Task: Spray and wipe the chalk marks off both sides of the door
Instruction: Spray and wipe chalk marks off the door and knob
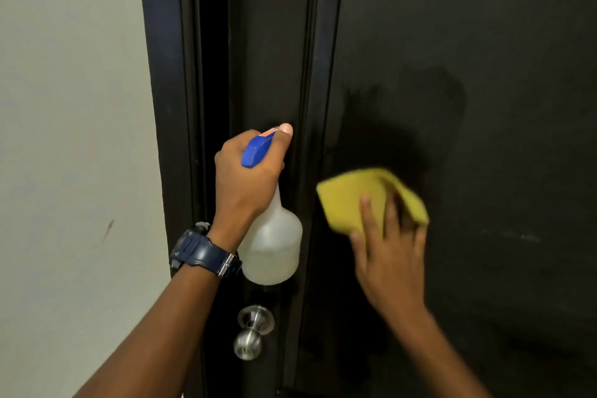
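Yellow cloth flat on the black door, pinned there under the right hand, fingers spread and fairly straight, palm pushing the fabric against the panel; blurred at the edges, so exact finger placement hard to call; one corner of the cloth folded over and sticking out past the fingertips toward the upper right. Darker, wet-looking patch on the door surface just above the cloth; a few faint pale smudges to the right of the hand, too dim to say whether chalk. Over on the left, spray bottle held upright in the left hand, fingers wrapped round the neck under the blue trigger head, one fingertip poking up past the nozzle; translucent white body hanging below the fist, pale liquid visible in the lower part; bottle close in front of the door's moulded edge, contact impossible to judge. Dark blue wristwatch strapped on the left wrist. Silver round doorknob directly below the bottle, well apart from both hands. Black door frame running down the left, pale grey wall beyond it with a small dark scuff low down.
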